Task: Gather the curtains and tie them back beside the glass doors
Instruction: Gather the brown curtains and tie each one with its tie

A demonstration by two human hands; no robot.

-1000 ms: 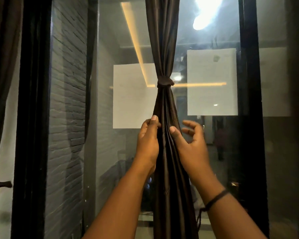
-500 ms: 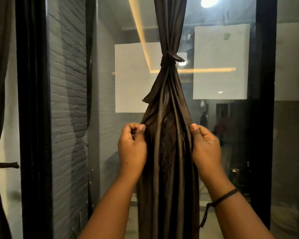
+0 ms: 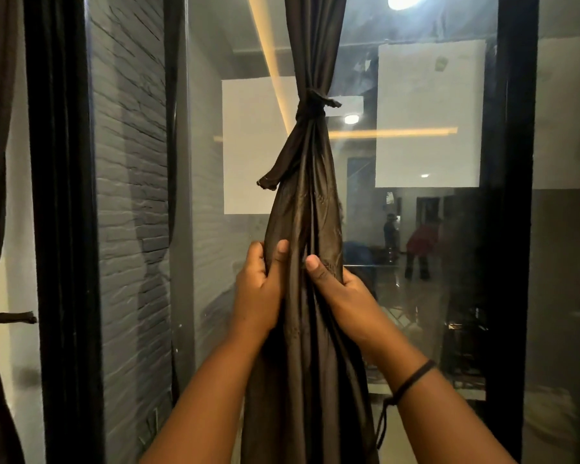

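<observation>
- The tall black-framed glass door (image 3: 416,262) stands behind everything.
- The dark brown satin curtain (image 3: 310,346) hangs gathered before it, probably so light can pass.
- The left hand (image 3: 260,289) and right hand (image 3: 340,293) clamp folds below the tie, fingers (image 3: 282,252) curled tight.
- The knotted dark fabric tieback (image 3: 310,110) cinches the bundle above.

Dark brown curtain (image 3: 310,296), faint woven pattern perhaps; black tie (image 3: 310,110).
</observation>
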